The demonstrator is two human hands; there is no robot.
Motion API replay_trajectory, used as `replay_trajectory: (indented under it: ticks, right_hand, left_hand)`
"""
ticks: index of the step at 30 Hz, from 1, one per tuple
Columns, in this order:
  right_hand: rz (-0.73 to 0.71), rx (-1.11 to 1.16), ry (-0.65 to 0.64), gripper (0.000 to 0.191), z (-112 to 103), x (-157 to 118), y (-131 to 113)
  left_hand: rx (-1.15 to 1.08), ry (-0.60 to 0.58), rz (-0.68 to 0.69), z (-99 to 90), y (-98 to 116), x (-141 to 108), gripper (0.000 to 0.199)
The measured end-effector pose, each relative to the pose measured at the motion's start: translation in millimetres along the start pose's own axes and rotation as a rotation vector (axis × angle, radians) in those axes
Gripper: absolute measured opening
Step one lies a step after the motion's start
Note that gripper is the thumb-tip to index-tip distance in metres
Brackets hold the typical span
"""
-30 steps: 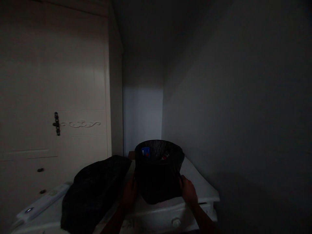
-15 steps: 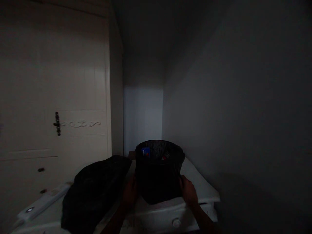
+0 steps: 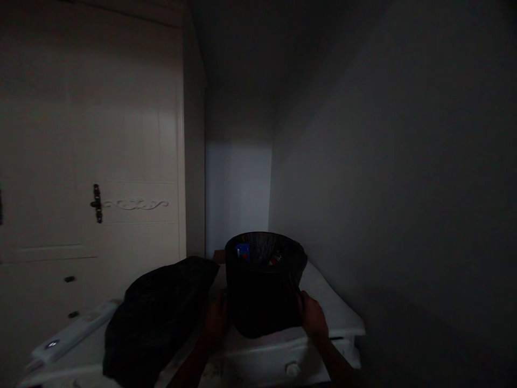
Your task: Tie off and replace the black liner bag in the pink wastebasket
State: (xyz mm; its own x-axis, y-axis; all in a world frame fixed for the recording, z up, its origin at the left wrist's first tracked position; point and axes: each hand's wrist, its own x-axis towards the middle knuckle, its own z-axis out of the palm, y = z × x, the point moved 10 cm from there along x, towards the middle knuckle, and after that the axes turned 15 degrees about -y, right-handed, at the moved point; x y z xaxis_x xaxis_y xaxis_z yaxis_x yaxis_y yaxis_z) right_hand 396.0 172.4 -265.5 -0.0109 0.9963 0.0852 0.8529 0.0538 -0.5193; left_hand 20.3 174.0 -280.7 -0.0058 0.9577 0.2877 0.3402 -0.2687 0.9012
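Observation:
A round black trash bin [image 3: 264, 310] stands in front of me, with a black trash bag [image 3: 263, 245] lining it and seemingly folded over its rim. Inside lie a blue packet [image 3: 243, 251] and a small red item [image 3: 275, 260] whose kind I cannot make out. My right hand [image 3: 314, 315] is closed on the black bag's edge at the bin's right side. At its left side, my left hand [image 3: 215, 318] is closed too, deep in shadow. To the left of the bin lies another crumpled black plastic bag [image 3: 161, 312].
Everything rests on a white dresser [image 3: 337, 318] with a drawer knob [image 3: 292, 369]. A long white object [image 3: 72, 337] with a shiny round spot lies at its left end. A white wardrobe [image 3: 133, 134] stands left; a grey wall [image 3: 383, 188] runs along the right. The room is dim.
The view has shifted very slightly. Both hands stay at the bin's sides, and the bin and the loose black bag lie as before.

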Motion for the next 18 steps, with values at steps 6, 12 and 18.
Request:
replay_trajectory:
  ticks: [6, 12, 18]
  right_hand:
    - [0.005, -0.004, -0.002, 0.034, -3, -2, -2]
    - [0.014, -0.002, -0.024, 0.036, -5, -4, -5]
    - [0.010, 0.013, -0.013, 0.036, -6, -5, -6]
  left_hand:
    - [-0.011, -0.048, 0.002, 5.1, -2, 2, 0.084]
    - [0.026, -0.049, -0.021, 4.6, -1, 1, 0.088]
    - [-0.029, -0.033, 0.023, 2.2, 13, -3, 0.072]
